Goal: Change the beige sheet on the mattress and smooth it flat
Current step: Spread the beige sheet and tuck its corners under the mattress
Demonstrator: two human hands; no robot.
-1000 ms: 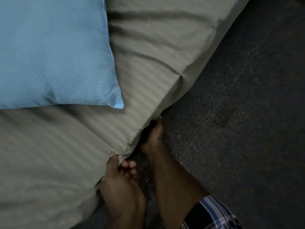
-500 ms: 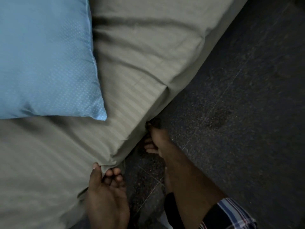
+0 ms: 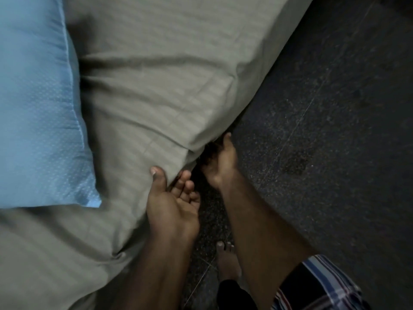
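Beige sheet [image 3: 156,90], faintly striped, covers the mattress [image 3: 263,70] across the top and down its side edge, which runs diagonally from upper right toward lower left. Several creases cross the sheet near the mattress corner, and a small pucker sits at the lower left near the forearm.

Left hand [image 3: 172,202] is at the mattress edge: thumb pressed on top of the sheet, fingers curled beneath the edge, gripping the fabric fold there.

Right hand [image 3: 220,159] reaches under the lifted sheet corner just beside the left hand; its fingers are hidden in shadow beneath the fabric, so whether it grips anything cannot be determined. A plaid sleeve [image 3: 321,285] shows at the lower right.

Light blue pillow [image 3: 38,104] with a dotted weave lies on the sheet at the left.

Dark speckled floor [image 3: 335,142] fills the right side. 1 bare foot [image 3: 226,262] stands on it between the 2 forearms.
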